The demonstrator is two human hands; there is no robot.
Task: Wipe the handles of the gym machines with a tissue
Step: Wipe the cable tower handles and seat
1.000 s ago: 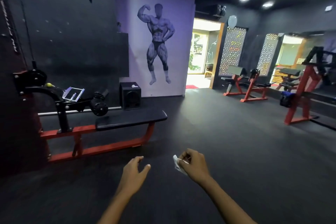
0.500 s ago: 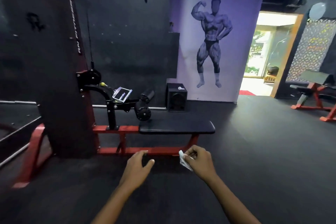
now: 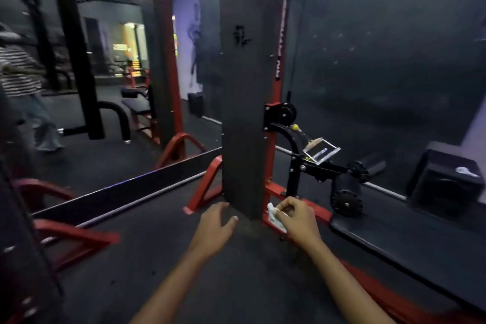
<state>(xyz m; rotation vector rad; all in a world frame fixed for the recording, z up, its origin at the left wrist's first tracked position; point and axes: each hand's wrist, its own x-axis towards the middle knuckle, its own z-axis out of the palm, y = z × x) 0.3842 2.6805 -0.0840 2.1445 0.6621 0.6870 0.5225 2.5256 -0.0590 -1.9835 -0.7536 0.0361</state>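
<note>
Your right hand point(image 3: 298, 218) pinches the tissue point(image 3: 274, 216); left hand point(image 3: 214, 226) loose, released. Nothing wiped yet. Carry the tissue to the close-grip handle point(image 3: 320, 152), frame right; wrap fully.

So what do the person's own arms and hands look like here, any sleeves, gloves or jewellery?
Both forearms are bare up to the frame's bottom edge, with no sleeves in view. The left hand and right hand wear no gloves, and no watch, bracelet or ring can be made out. The picture is slightly blurred, so fine details on the fingers cannot be ruled out.
</note>
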